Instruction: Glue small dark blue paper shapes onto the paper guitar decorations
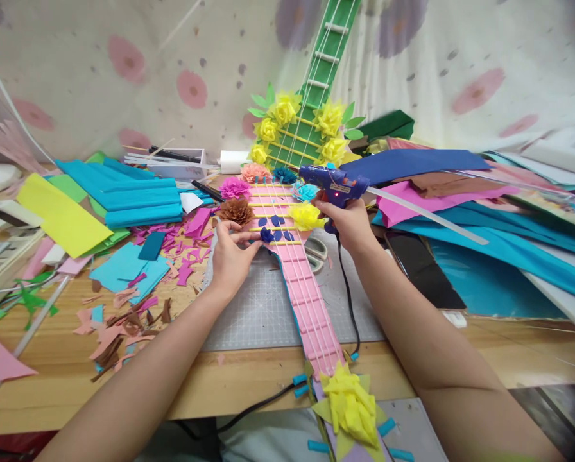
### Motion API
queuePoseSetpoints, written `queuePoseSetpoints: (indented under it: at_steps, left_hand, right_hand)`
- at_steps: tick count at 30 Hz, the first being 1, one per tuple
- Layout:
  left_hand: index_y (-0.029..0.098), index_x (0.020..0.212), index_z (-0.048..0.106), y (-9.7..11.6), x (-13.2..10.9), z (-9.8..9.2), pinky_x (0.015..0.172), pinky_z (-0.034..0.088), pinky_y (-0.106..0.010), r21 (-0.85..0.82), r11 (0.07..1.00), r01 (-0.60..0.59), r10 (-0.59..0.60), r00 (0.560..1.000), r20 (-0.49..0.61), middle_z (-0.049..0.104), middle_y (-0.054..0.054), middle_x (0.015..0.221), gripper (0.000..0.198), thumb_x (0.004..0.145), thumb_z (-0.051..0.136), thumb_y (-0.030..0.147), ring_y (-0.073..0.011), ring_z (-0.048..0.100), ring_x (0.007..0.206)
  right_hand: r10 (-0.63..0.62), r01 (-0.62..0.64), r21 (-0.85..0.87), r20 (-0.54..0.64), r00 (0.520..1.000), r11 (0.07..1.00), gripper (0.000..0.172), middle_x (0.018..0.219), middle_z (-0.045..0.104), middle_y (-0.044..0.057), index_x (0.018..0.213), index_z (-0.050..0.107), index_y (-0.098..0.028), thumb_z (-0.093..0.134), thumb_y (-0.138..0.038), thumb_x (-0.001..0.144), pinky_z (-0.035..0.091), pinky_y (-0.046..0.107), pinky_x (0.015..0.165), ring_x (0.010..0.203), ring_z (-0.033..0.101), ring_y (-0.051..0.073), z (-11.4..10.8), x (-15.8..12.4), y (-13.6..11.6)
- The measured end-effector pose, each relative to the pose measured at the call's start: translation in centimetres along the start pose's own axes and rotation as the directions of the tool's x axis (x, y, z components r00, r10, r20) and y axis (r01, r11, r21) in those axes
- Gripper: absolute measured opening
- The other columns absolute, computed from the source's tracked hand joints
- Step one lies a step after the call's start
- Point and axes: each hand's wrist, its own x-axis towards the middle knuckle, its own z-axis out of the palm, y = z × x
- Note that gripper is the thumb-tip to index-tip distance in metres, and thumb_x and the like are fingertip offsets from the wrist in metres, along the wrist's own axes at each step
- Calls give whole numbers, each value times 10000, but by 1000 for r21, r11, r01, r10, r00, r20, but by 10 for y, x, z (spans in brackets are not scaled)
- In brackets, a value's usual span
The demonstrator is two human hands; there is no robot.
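1. Our right hand (346, 215) is wrapped round a blue glue gun (334, 182), which points left.
2. Our left hand (232, 256) is apart from it, fingertips at a small dark-blue paper flower (267, 235); we cannot tell whether they pinch it.
3. We have the pink guitar (311, 300) face up over the grey cutting mat (249, 308), its narrow end toward us.
4. Behind it we see a green guitar (334, 51) with yellow flowers (285, 109).
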Motion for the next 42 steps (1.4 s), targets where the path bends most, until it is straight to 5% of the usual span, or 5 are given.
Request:
queuePoseSetpoints:
  at_steps: [9,18,27,32,42]
  left_hand:
    - [254,946,338,1,0,-5,578,428,-249,-71,972,-223,217,973,-83,721,-8,901,426,742,711,238,-115,627,673]
    - [233,1035,404,-8,23,-31,873,516,-341,65,857,-512,483,751,-450,546,-76,1106,265,837,568,298,-164,616,969]
    - [239,932,445,-10,63,-61,887,530,-345,-459,882,108,-293,889,-353,585,-98,1146,170,902,439,407,-181,644,1040]
    - [225,945,495,-2,72,-35,788,557,-325,-480,810,337,-399,916,-31,632,-117,1025,404,883,397,613,-198,668,970]
    - [240,874,483,9,94,-53,624,530,-270,-429,828,362,-483,848,-217,595,-32,743,166,920,406,380,-168,662,761]
  right_hand:
    - [3,-3,-2,-18,1000,1000,298,699,622,-7,688,630,-201,803,-360,506,512,294,580,611,541,122,-1,1,-2]
    - [78,-76,29,-95,992,997,289,750,646,-4,724,641,-204,764,-334,498,505,291,605,657,560,133,-3,1,1]
    - [262,-229,175,-200,944,958,322,804,677,9,765,606,-199,731,-311,491,462,254,559,736,617,158,-11,-7,20]
    - [256,-185,290,-231,939,939,317,766,669,1,729,596,-193,725,-270,451,453,225,557,777,632,156,0,-3,21]
    - [226,-195,374,-40,973,907,373,684,636,-43,701,528,-212,792,-263,444,513,252,663,687,610,127,49,26,26]
